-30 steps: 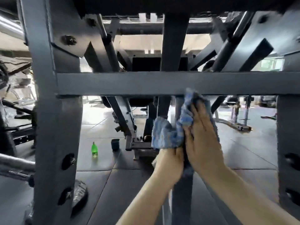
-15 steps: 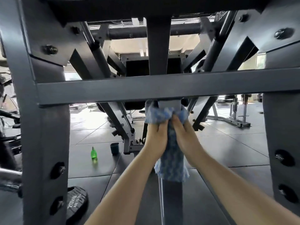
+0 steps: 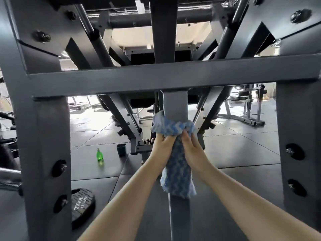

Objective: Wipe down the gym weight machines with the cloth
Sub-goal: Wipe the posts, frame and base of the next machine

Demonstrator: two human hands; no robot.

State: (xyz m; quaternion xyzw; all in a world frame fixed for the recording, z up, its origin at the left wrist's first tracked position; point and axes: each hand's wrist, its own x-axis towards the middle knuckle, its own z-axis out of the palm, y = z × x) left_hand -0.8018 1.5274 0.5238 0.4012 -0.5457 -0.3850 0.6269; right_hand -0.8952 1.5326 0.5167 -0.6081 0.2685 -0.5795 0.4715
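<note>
A blue and white cloth (image 3: 175, 173) is wrapped around the grey central post (image 3: 175, 105) of a weight machine, below its wide horizontal crossbar (image 3: 156, 79). My left hand (image 3: 160, 149) grips the cloth on the post's left side. My right hand (image 3: 192, 150) grips it on the right side, the two hands facing each other. The cloth's top bunches above my fingers and its tail hangs down the post between my wrists.
Thick grey uprights with bolts stand at left (image 3: 46, 153) and right (image 3: 298, 153). On the dark rubber floor beyond are a green spray bottle (image 3: 99, 154), a dark cup (image 3: 121, 149) and a 20 kg plate (image 3: 81, 204). Other machines (image 3: 250, 108) stand at far right.
My hands went from pressing the cloth at the crossbar to gripping it around the central post, then slid lower down the post with it.
</note>
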